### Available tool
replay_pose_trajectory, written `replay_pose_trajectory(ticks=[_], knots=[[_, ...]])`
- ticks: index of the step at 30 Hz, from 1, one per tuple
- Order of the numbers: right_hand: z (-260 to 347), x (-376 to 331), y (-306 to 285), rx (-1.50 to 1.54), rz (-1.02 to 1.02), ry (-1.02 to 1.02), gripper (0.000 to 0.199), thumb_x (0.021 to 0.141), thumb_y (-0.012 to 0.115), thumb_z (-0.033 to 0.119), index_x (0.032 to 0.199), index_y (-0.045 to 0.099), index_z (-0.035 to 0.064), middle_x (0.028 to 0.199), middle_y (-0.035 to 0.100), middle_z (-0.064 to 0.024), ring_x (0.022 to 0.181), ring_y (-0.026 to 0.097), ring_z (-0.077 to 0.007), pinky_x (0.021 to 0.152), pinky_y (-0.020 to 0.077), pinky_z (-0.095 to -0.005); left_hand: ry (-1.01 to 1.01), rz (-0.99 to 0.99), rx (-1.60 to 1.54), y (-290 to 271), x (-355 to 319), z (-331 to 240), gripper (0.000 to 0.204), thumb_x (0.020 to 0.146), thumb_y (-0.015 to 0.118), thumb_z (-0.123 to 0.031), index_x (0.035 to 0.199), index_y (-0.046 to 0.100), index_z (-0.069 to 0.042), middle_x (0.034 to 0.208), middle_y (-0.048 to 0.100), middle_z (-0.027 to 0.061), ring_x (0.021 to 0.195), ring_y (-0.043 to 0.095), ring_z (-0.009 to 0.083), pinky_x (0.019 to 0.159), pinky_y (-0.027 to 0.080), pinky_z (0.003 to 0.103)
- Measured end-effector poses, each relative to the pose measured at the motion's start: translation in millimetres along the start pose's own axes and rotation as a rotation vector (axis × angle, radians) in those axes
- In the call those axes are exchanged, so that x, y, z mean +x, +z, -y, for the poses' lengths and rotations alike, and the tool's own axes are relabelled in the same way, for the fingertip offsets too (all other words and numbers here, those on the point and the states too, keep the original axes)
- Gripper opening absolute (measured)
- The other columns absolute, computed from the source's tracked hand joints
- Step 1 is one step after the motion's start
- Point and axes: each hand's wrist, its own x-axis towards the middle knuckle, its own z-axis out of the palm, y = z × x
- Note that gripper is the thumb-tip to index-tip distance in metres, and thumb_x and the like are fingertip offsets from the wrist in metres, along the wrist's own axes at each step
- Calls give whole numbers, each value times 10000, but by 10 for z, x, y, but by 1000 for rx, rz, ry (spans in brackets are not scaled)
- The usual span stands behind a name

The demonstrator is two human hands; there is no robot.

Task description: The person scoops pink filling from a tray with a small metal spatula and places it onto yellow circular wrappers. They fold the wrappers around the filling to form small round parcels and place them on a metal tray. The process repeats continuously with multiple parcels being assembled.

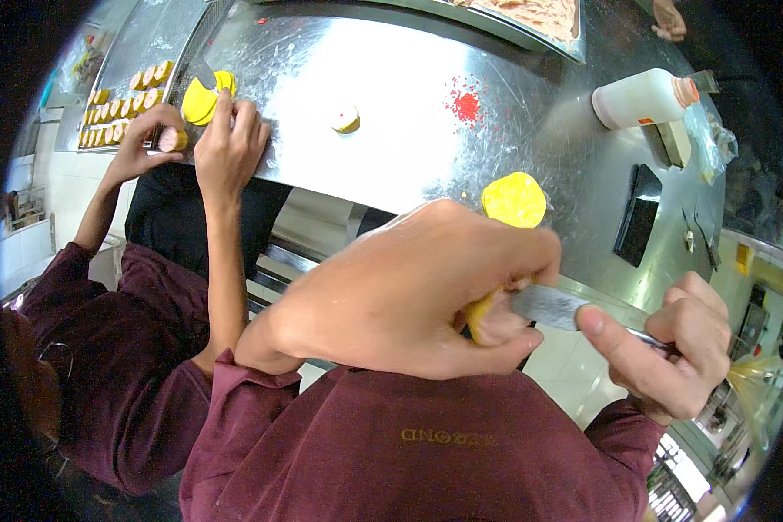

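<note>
A shiny metal bench (348,43) is stretching across the back, and a few red bits (466,107) are lying on it in a small patch. A white bottle (639,98) is lying on its side to the right, and a black phone (639,216) is resting below it. On the left, a co-worker (104,374) is working with more yellow wraps. Close to us, the left hand (409,287) is curling around a yellow wrapper (475,320) with pink filling (500,324) in it, up in front of the maroon shirt (391,452). The right hand (674,344) is gripping a flat metal spatula (548,308), and its tip is reaching the filling. It looks like the person is pushing the filling into the wrapper. The next move seems to be calling for a gentle squeeze and a smooth swipe on top. A pile of yellow wrappers (514,200) is sitting near the left hand.
</note>
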Motion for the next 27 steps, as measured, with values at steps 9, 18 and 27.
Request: replay_pose_trajectory(ticks=[9, 18, 27], knots=[[-14, -61, 93, 122, 43, 5, 532, 630, 946, 117, 1141, 877, 244, 702, 255, 65, 529, 336, -108, 501, 196, -292, 130, -16, 14, 92, 68, 78, 314, 798, 928, -214, 837, 664, -48, 704, 583, 93, 607, 586, 270, 572, 460, 341], [-80, -129, 154, 296, -174, 107, 445, 618, 925, 118, 1053, 895, 209, 660, 284, 73, 504, 333, -85, 466, 184, -271, -139, -123, -258, 1, -38, -15, 310, 785, 928, -230, 833, 661, -80, 745, 611, 37, 668, 653, 230, 617, 475, 326], [20, -119, 250, 161, -91, 146, 326, 650, 906, 96, 968, 872, 158, 653, 351, 60, 538, 380, -115, 493, 240, -289, 106, -81, 123, 56, 26, 92, 337, 752, 924, -181, 915, 651, -67, 783, 643, 83, 710, 667, 315, 625, 511, 383]])
